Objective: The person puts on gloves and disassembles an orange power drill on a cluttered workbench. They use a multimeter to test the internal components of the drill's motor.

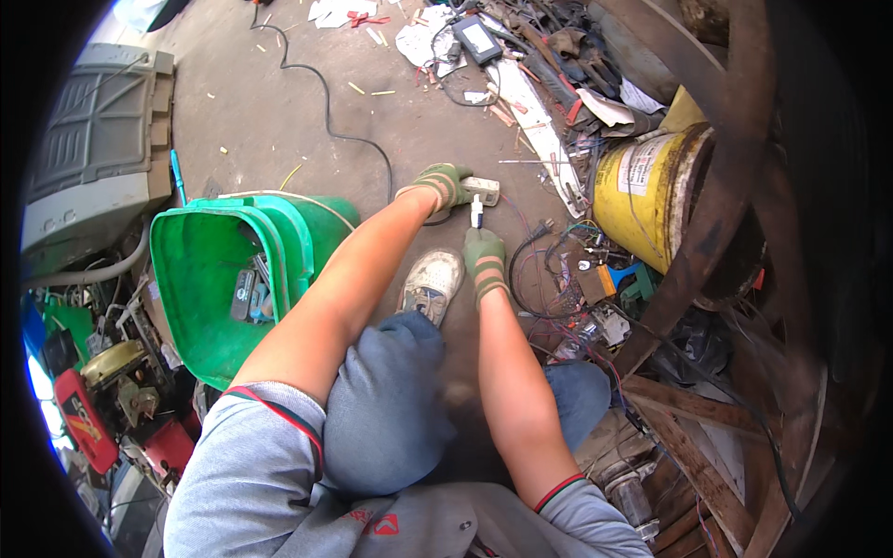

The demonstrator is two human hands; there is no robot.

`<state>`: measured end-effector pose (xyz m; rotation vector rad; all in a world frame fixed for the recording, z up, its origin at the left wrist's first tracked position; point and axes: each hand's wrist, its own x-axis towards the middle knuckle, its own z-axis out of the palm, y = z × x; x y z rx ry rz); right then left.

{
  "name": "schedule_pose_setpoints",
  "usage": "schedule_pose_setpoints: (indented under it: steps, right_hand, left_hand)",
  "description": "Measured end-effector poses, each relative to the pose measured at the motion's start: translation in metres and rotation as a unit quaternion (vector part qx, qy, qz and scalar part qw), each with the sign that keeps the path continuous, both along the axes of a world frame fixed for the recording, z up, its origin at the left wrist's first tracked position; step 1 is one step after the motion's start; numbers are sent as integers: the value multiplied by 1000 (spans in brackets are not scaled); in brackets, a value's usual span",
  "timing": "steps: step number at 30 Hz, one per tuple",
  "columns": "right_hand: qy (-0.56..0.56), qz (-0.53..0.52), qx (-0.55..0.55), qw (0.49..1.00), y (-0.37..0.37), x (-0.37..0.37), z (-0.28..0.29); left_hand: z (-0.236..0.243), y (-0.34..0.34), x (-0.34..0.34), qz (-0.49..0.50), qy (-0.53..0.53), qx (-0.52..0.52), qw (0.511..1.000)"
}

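Note:
Both hands wear green work gloves with pale stripes and are out in front of me above the floor. My left hand (445, 188) is closed around a small pale rectangular block (482, 191). My right hand (486, 253) pinches a small white plug-like piece (477, 210), which points up at the block's near side. The two pieces are very close; I cannot tell whether they touch. A black cord (358, 139) winds across the floor and passes behind my left wrist.
A green plastic bin (200, 288) with tools in it lies on its side at left. On the right are a rusty yellow bucket (642, 191), tangled wires (549, 270) and wooden beams (688, 456). A black power adapter (477, 39) lies among scraps at the far side.

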<state>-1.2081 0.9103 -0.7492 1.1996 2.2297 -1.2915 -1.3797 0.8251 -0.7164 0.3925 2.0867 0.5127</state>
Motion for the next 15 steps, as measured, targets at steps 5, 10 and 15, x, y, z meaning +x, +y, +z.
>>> schedule_pose_setpoints:
  steps: [5,10,15]
  right_hand:
    - [-26,-167,-162,972,-11,-11,-2]
    - [-73,-172,-135,973,-15,-33,11]
    - [-120,34,23,992,-4,-14,38]
  left_hand:
    - [10,-1,9,4,16,-3,1000]
    - [12,-4,22,-7,47,17,999]
    - [16,-12,27,-30,48,29,998]
